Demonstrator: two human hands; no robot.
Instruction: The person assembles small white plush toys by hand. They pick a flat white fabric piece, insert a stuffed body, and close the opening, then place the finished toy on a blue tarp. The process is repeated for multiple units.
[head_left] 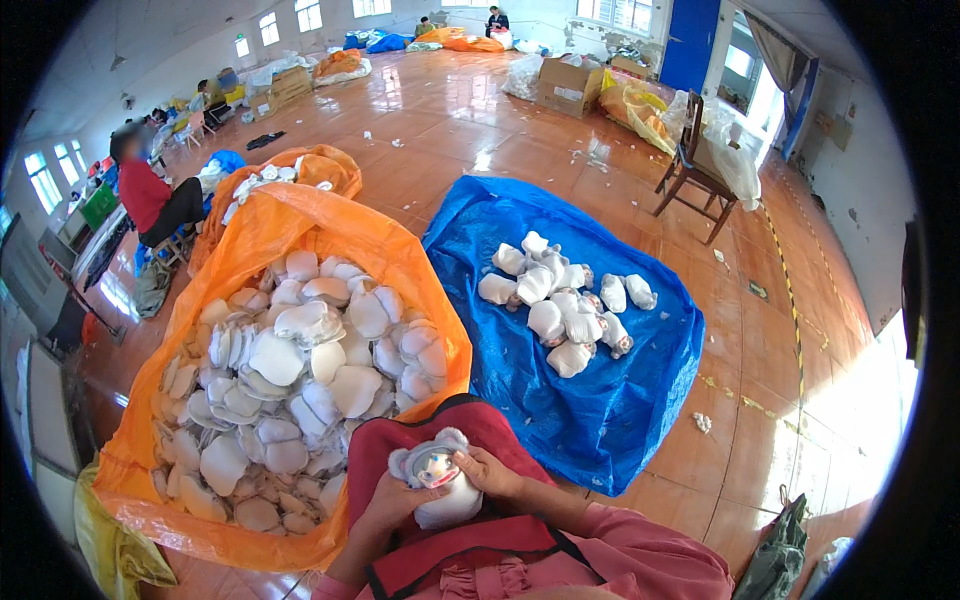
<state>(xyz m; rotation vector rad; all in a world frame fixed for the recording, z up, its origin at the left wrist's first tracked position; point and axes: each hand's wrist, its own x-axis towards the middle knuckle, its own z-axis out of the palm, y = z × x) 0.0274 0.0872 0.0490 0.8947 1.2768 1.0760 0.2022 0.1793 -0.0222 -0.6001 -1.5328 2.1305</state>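
Observation:
Over my lap I hold a small plush doll with a white body, a grey hood with round ears and a painted doll face turned up. My left hand grips its left side, thumb near the face. On its other side my right hand is closed on the hood and cheek. An orange sack lies open to my left, heaped with flat white and grey plush pieces. Ahead and to the right, a blue tarp carries a pile of similar stuffed dolls.
A wooden chair stands at the far right, near cardboard boxes and a yellow sack. A person in red sits at the left by another orange sack. Scraps lie on the tiled floor.

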